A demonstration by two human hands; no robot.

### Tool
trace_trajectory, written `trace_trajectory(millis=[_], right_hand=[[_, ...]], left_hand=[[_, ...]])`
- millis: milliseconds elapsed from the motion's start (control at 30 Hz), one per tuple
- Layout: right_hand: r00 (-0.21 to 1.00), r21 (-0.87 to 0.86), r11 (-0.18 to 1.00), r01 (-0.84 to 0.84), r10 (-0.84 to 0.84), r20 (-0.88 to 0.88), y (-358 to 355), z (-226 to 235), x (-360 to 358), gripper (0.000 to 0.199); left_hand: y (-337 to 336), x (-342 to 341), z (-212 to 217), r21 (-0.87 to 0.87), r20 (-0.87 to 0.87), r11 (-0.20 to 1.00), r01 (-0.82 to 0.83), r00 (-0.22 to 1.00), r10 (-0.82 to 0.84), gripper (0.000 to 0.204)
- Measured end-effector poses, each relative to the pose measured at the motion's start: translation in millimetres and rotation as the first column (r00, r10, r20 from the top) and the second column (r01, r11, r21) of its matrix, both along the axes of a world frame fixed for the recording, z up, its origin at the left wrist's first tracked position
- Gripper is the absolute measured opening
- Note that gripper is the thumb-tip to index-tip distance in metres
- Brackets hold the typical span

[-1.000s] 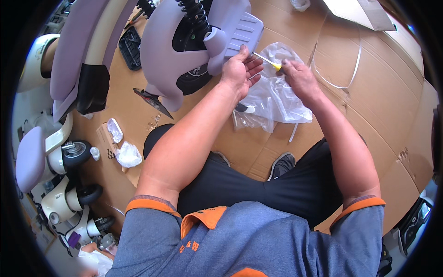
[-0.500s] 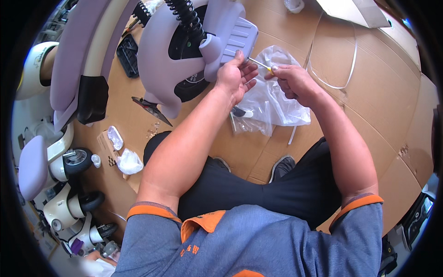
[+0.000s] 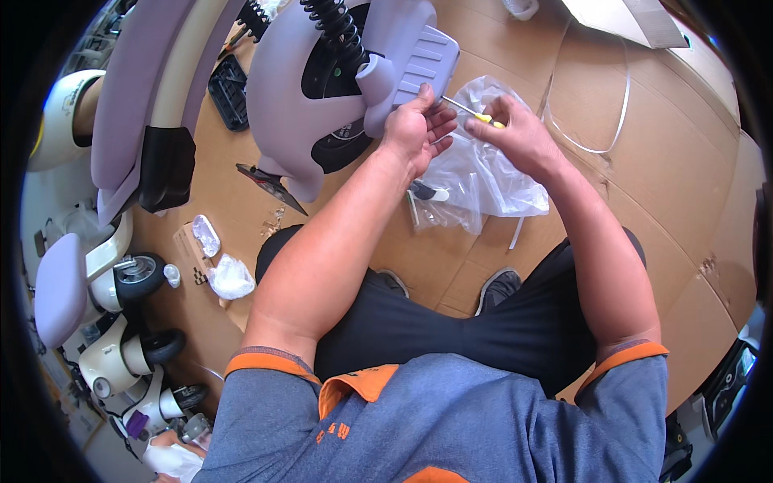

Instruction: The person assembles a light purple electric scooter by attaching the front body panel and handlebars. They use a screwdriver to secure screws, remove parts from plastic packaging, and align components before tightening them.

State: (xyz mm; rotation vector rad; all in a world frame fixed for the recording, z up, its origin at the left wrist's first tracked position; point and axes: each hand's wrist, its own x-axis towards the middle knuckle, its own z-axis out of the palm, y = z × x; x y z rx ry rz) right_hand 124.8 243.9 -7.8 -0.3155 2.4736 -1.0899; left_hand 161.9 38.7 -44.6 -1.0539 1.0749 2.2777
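Observation:
A lavender scooter with a black coil spring and a dark wheel fills the upper left. From its body juts a ribbed lavender plate. My left hand is held palm up at the plate's lower edge, thumb raised against it and fingers loosely stretched. A screwdriver with a yellow and black handle points its shaft at that edge beside my left fingers; the tip's exact contact is hard to see. My right hand has its thumb and fingers loosely around the handle.
Clear plastic bags lie on the cardboard sheet under my hands. A black tray sits left of the scooter. A white strap loops at the right. More scooters line the left side, near crumpled wrapping.
My right fingers have loosened and shifted on the screwdriver, so more of its handle shows. The left hand stays at the plate. The whole view has shifted slightly.

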Motion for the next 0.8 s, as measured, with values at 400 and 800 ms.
trace_trajectory(millis=[400,800], right_hand=[[0.934,-0.100,0.986,0.130,-0.088,0.345,-0.2,-0.5,-6.5,0.034],[0.797,-0.103,0.954,0.283,-0.174,0.578,4.6,-8.5,-20.0,0.038]], left_hand=[[5.8,-3.7,0.6,0.011,0.002,1.000,-0.014,1.000,0.014,0.049],[41.0,11.9,4.1,0.124,-0.127,0.982,0.141,0.984,-0.126,0.026]])
